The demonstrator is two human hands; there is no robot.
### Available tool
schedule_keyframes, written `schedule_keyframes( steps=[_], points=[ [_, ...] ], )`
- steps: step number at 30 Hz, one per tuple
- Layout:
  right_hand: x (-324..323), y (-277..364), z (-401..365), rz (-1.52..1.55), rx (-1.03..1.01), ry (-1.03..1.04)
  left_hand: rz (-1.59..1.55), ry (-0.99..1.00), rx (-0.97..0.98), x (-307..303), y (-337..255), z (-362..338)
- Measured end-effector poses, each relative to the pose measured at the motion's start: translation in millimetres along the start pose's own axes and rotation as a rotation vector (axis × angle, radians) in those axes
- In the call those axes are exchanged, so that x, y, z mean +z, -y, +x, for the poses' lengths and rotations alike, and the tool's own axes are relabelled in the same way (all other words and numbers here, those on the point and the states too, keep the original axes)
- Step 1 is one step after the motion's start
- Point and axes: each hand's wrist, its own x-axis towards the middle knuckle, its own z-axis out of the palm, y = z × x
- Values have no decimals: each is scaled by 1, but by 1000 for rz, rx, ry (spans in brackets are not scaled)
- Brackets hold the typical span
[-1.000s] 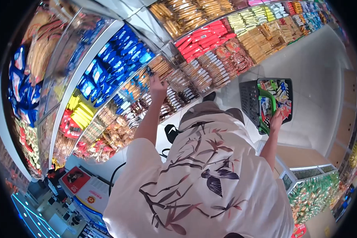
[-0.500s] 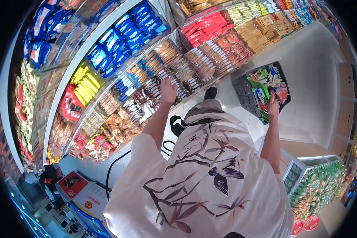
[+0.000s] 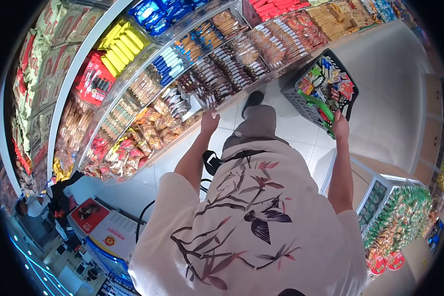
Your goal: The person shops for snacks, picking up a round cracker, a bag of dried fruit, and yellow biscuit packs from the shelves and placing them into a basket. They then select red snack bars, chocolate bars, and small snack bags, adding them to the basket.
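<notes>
My left hand is in front of the lower snack bins, held over the floor beside the shelf edge. Its fingers are loosely apart and nothing shows in them. My right hand is closed on the near rim of a dark shopping basket, beside its green handle. Small colourful snack packets fill much of the basket, which hangs tilted over the tiles. Nearest my left hand are bins of dark-wrapped snacks and clear-bagged pastries.
Tiered shelves hold yellow packets, blue packets and red packets. At lower right stands a display case of green-wrapped goods. A promotional chest is at lower left, with a black cable near it.
My left hand has drawn back from over the snack bins to beside the shelf edge. The view has shifted along the shelves. My right hand still has the basket.
</notes>
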Motion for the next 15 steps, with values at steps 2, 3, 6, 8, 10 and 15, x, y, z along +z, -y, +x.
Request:
schedule_keyframes(
  steps=[2, 3, 6, 8, 10, 15],
  points=[
    [11, 2, -21, -29, -97, -34, 26, -41, 63, -15, -3, 12],
    [10, 15, -35, -16, -44, -26, 27, 9, 58, -20, -8, 26],
    [14, 39, -69, 9, 69, 6, 138, -66, 186, -25, -30, 67],
    [20, 49, -87, 33, 110, 18, 209, 10, 250, -33, -58, 98],
    [29, 56, -96, 47, 145, 22, 248, 67, 292, -30, -81, 138],
    [44, 81, -132, 93, 243, 65, 296, 113, 215, -25, -72, 178]
  ],
)
